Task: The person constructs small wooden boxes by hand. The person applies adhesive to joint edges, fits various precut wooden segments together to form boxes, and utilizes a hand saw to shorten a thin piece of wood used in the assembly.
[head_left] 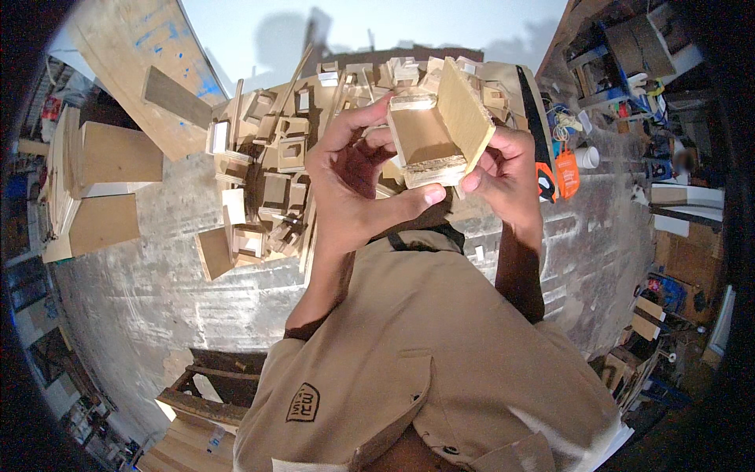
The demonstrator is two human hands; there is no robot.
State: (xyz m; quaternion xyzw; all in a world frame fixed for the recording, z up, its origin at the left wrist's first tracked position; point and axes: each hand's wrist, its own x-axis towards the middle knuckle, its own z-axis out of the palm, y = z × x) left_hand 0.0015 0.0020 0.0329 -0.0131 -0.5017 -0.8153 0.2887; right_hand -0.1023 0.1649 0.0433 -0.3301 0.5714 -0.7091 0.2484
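While a khaki shirt point(354, 330) fills the space just below both grips, the left grip point(342, 165) and right grip point(507, 177) meet around a small wooden box point(425, 135) held up between them. The left grip pinches it from the left, thumb stretched along the near edge, a fingertip at the far left corner. The right grip pinches at the near right, thumb by the lower corner, fingers behind a flat panel point(465, 114). The relation that counts is here: the panel stands along the box's right side, leaning outward above the right grip, so the right grip is nearer to it and the left nearer to the frame. The box's long axis runs away from the body, its hollow facing the head; whether the panel is fastened I cannot tell.

Beyond and left of the left grip lie many small wooden pieces point(291, 153). Right of the right grip are a handsaw point(535, 118), an orange packet point(566, 175) and a white cup point(588, 157). Farthest ahead rises a pale wall point(440, 23).
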